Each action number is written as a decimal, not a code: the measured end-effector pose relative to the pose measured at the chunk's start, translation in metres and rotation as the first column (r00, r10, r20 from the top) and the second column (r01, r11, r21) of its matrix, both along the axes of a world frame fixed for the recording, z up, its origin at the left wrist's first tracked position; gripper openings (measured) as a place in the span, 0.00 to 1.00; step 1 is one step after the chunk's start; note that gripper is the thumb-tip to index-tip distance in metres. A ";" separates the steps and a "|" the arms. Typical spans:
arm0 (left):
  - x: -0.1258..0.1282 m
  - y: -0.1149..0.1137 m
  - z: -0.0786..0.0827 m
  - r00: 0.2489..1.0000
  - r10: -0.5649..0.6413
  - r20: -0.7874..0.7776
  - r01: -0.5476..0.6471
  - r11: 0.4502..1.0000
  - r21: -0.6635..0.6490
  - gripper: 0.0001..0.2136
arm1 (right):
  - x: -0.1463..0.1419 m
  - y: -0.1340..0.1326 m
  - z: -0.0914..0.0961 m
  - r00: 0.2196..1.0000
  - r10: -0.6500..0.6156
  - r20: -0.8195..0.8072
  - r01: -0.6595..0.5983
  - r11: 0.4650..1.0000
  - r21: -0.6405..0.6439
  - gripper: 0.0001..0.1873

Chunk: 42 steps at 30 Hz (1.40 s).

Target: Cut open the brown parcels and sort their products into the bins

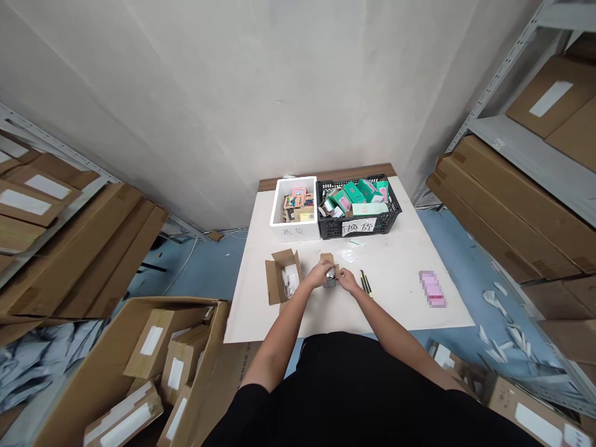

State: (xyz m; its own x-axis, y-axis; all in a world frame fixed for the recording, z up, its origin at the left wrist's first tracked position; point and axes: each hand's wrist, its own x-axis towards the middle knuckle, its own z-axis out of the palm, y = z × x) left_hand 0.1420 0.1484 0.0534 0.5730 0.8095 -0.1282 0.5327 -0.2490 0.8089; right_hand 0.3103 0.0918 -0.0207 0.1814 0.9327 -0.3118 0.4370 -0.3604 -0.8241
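My left hand (318, 274) and my right hand (346, 280) are closed from either side on a small brown carton (329, 267) with a shiny metallic item at its front, held just above the white table (400, 304). Left of my hands lies an open cardboard box (280, 275) with white contents. A dark pen-like tool (365, 282) lies on the table just right of my right hand.
At the table's back stand a white bin (295, 211) and a black crate (358, 208) full of small boxes. A pink item (432, 288) lies at the right. A big open carton of parcels (135, 366) stands on the floor at the left; shelving with cartons flanks both sides.
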 end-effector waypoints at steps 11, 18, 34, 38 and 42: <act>-0.023 0.004 -0.033 0.864 0.504 -0.011 -0.504 0.863 -0.044 0.23 | -0.004 0.002 -0.005 0.999 -0.041 0.027 0.041 0.999 0.013 0.04; -0.021 0.000 -0.058 0.854 0.520 0.000 -0.481 0.790 -0.381 0.21 | -0.010 -0.007 -0.006 0.997 0.068 -0.037 -0.063 0.991 0.118 0.23; -0.007 -0.003 -0.063 0.890 0.432 0.142 -0.397 0.890 -0.224 0.21 | -0.009 -0.015 -0.002 0.982 0.135 -0.131 -0.124 0.988 0.090 0.25; -0.015 -0.012 -0.065 0.903 0.395 0.167 -0.356 0.908 -0.221 0.24 | -0.008 -0.020 0.001 0.984 0.026 -0.175 0.007 0.983 0.186 0.28; -0.031 -0.024 -0.068 0.928 0.305 0.215 -0.251 0.936 -0.246 0.25 | -0.005 -0.023 0.004 0.980 0.142 -0.137 -0.098 0.954 0.284 0.28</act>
State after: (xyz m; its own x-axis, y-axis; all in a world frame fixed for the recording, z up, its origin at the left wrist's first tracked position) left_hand 0.1106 0.1247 -0.0145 0.3640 0.9102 -0.1976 0.3333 0.0709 0.9402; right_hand 0.3054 0.0688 -0.0162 0.0327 0.9979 -0.0559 0.3232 -0.0635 -0.9442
